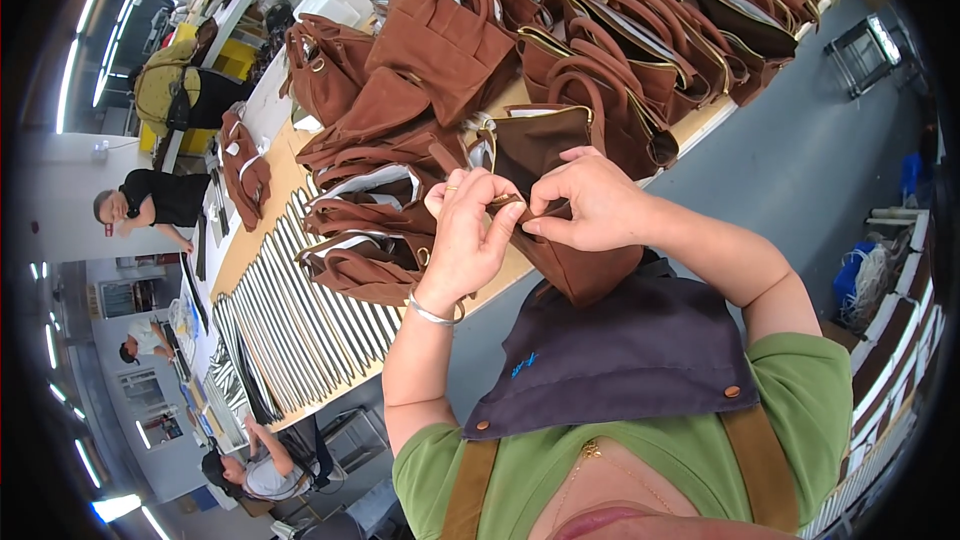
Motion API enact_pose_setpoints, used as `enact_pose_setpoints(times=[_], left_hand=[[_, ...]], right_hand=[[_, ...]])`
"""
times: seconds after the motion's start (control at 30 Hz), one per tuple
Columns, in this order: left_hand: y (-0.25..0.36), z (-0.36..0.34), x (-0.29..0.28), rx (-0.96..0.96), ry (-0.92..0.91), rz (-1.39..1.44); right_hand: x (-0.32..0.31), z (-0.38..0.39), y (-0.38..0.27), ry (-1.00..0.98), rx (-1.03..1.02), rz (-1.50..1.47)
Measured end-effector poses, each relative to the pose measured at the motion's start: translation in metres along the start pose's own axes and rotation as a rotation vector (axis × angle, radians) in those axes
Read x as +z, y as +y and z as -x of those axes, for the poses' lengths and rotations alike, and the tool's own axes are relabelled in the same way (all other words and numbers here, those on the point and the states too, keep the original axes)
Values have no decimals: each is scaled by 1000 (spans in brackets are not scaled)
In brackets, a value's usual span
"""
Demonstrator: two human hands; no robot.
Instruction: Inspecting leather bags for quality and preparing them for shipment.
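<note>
A brown handbag (580,265) is right in front of my apron, its upper part between my two hands. My left hand (472,230), with a ring and a bracelet, pinches a narrow brown edge of it between thumb and fingers. Close beside it, my right hand (590,205) has thumb and forefinger pressed together on the same edge, the other fingers curled or raised. The exact part under the fingertips is partly hidden. Just beyond my hands stands an open brown bag (545,145) with a dark lining and a gold zip.
Many brown bags (440,50) crowd the long table (280,145). Rows of zipper strips (300,310) lie at its left. Several people work along the far left side, one in black (165,200). A metal-framed stool (865,55) stands on the grey floor (760,160) at right.
</note>
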State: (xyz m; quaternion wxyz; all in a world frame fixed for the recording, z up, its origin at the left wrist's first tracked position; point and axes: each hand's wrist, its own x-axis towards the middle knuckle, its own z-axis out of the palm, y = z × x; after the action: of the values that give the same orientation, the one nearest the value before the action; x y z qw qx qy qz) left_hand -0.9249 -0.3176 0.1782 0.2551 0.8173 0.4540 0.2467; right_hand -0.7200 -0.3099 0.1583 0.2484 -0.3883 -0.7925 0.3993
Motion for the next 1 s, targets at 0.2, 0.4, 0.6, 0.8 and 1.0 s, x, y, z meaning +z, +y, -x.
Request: enact_pose_setpoints(times=[0.2, 0.4, 0.6, 0.8, 1.0], left_hand=[[2, 0, -2, -11, 0, 13], [1, 2, -4, -28, -6, -9], [3, 0, -1, -16, -2, -42], [1, -1, -10, -37, -44, -8], [-5, -6, -21, 28, -154, -45]], right_hand=[[1, -4, 1, 86, 94, -231], [-1, -3, -3, 63, 116, -155], [2, -5, -2, 59, 85, -130], [-6, -7, 0, 19, -46, -87], [-8, -11, -3, 28, -32, -71]])
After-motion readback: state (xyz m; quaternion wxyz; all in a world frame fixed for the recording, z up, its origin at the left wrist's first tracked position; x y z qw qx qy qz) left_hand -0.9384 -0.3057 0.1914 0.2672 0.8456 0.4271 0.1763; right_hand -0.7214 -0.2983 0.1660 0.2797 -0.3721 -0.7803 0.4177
